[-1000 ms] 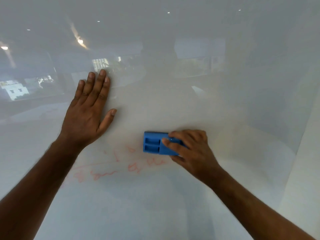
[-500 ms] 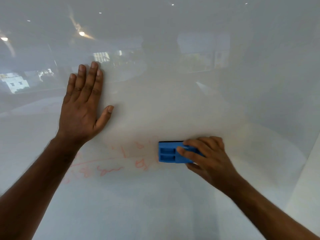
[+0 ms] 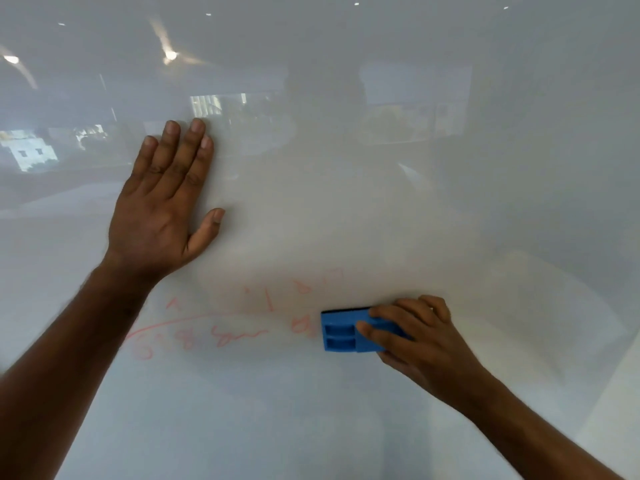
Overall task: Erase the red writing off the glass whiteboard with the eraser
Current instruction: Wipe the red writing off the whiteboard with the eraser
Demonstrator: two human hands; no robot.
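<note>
The glass whiteboard (image 3: 381,202) fills the view. Faint red writing (image 3: 239,332) runs across its lower middle, with a long red stroke and a few smudged marks above it. My right hand (image 3: 419,336) grips a blue eraser (image 3: 346,332) and holds it flat against the glass at the right end of the writing. A red mark lies just left of the eraser's edge. My left hand (image 3: 162,206) rests flat on the board above and left of the writing, fingers straight and together, thumb out.
The glass reflects ceiling lights (image 3: 170,55) and windows behind me. The board's right edge (image 3: 620,358) slants down the right side, with a pale wall beyond it.
My right hand has slid the eraser rightward and a little down along the writing. The red marks to its left stay. My left hand keeps its place on the glass.
</note>
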